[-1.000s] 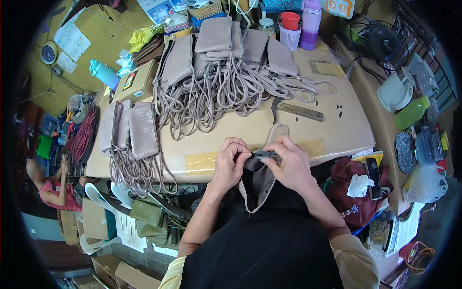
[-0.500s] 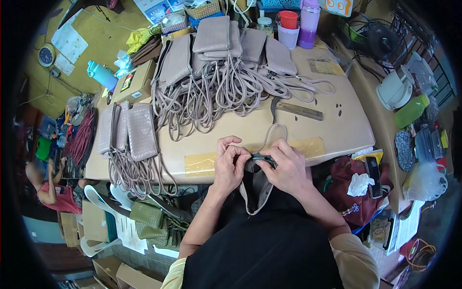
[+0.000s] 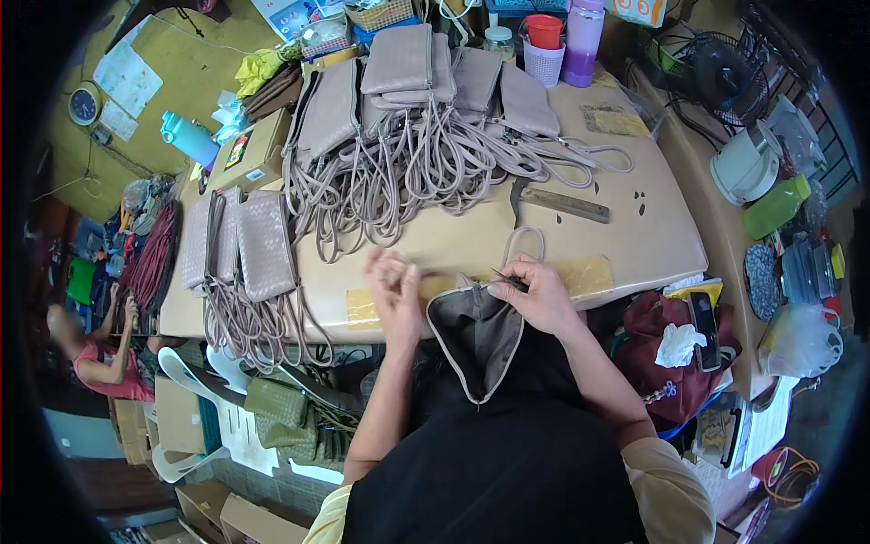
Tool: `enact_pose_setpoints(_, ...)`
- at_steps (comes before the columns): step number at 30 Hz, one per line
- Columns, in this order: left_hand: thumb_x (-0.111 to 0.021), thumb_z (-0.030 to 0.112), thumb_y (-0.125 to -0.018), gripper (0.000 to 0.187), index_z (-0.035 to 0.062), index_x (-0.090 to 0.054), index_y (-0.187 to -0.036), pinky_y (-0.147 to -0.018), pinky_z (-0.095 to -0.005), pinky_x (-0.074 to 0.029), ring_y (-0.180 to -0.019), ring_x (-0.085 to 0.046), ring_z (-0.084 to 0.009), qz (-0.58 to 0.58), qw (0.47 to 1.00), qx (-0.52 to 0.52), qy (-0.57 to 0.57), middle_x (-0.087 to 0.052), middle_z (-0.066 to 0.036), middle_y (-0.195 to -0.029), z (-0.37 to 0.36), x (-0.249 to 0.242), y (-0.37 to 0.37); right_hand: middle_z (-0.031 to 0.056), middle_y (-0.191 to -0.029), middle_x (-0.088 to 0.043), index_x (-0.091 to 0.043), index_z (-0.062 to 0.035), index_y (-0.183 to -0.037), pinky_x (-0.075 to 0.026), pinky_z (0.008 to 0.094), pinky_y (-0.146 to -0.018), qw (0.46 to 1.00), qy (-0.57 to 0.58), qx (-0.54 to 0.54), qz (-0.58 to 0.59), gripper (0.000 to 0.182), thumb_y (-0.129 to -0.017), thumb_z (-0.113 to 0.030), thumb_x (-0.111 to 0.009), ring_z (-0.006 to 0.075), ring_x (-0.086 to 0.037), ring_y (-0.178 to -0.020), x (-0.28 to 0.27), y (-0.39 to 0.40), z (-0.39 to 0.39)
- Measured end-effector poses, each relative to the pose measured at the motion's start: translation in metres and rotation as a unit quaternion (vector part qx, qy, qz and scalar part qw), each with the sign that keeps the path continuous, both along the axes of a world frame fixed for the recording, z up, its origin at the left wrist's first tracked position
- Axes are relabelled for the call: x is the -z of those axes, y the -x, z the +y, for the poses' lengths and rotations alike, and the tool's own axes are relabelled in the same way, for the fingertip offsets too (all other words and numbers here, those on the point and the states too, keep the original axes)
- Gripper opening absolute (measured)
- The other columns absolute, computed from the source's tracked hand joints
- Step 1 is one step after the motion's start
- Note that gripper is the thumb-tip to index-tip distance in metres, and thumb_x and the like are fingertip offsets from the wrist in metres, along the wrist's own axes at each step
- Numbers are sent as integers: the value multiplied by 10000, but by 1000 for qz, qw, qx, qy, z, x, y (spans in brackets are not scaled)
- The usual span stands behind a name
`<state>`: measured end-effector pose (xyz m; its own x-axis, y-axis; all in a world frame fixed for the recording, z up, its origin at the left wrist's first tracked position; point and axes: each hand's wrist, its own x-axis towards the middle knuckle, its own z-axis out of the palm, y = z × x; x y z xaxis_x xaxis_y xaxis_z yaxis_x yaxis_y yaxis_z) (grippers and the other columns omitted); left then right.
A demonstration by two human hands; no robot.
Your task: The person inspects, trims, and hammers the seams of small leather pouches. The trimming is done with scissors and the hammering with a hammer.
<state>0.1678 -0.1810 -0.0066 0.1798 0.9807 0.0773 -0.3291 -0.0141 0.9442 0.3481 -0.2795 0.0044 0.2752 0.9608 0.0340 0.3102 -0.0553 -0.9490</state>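
An unzipped grey pouch hangs open at the table's front edge, its dark lining showing. My right hand pinches its upper right corner together with a small dark pointed tool. A thin strap loop rises from that corner onto the table. To the left of the pouch, my left hand is raised and blurred, apart from it; its fingers are too smeared to read. Beyond my hands lies a wooden-handled tool with a dark metal head.
Strapped grey pouches are piled at the table's back, with woven ones at the left. A maroon bag sits at the right edge. Another person is at the far left. Behind are a purple bottle and a red cup.
My left hand has let go of the pouch and moved left. The pouch now hangs wider open, and the pointed tool shows in my right hand.
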Motion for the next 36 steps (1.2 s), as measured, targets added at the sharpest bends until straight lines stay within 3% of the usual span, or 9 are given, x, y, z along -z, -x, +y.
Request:
enact_pose_setpoints(3,-728,107,-782,195,73,-618,-941,-821,-348,-403,-955,-508,-178,227,932,-62,-277,-576,-29,-975,-1,-19,16,94,-776,-578,-645,37,-854,-440,319,-680,1000,-25,10,16,233,-788,-168,-735,186,-561,-720,9,0,4)
enact_pose_setpoints(5,-776,134,-695,290,110,-698,-974,-824,-353,-409,-929,-513,-205,389,773,133,-483,-585,-36,-1005,-10,-49,20,95,-771,-581,-643,38,-847,-439,320,-675,999,-27,9,23,226,-792,-163,-731,183,-561,-710,10,1,5)
enact_pose_setpoints(13,-752,84,-677,169,116,-715,-839,-745,-372,-391,-859,-509,-230,450,734,138,-490,-581,-10,-951,-22,-54,0,127,-794,-590,-630,44,-832,-443,329,-681,999,-36,29,-6,198,-783,-129,-713,222,-577,-720,8,1,4)
enact_pose_setpoints(21,-678,-6,-746,66,3,-614,-735,-736,-282,-432,-753,-549,-237,388,851,189,-300,-566,-106,-795,-10,-42,-3,135,-899,-585,-627,21,-856,-451,375,-752,999,-17,-5,-48,212,-792,-167,-702,318,-584,-835,-7,6,4)
enact_pose_setpoints(25,-545,196,-949,318,46,-536,-669,-650,-253,-372,-677,-454,-152,159,964,194,-92,-501,-35,-735,13,-25,15,127,-898,-577,-650,-2,-890,-457,357,-782,999,-23,-16,-22,215,-776,-171,-718,308,-594,-877,0,1,4)
enact_pose_setpoints(27,-467,301,-989,385,67,-528,-690,-612,-256,-334,-664,-418,-120,-295,893,332,66,-476,-12,-703,41,-1,39,121,-912,-581,-651,0,-893,-453,353,-782,998,-11,-48,-49,223,-766,-166,-728,297,-591,-886,-3,-5,1)
enact_pose_setpoints(29,-401,383,-1010,438,29,-596,-841,-716,-266,-426,-775,-526,-133,-244,915,322,21,-577,-59,-743,51,21,51,95,-886,-565,-653,3,-903,-440,323,-768,996,8,-73,-47,215,-749,-120,-739,248,-576,-853,-5,-8,0)
enact_pose_setpoints(31,-410,387,-1005,436,-7,-596,-985,-812,-284,-461,-902,-584,-166,152,957,227,94,-642,-116,-933,18,0,32,42,-842,-533,-659,3,-887,-419,296,-763,990,-66,-114,44,195,-742,-87,-753,177,-534,-823,3,-11,3)
enact_pose_setpoints(36,-497,396,-970,499,-20,-531,-1243,-920,-315,-460,-1062,-570,-182,-16,916,334,221,-578,-125,-1211,-7,28,25,7,-858,-498,-651,-10,-896,-398,276,-783,954,-186,-120,200,196,-747,-69,-764,136,-494,-840,13,7,11)
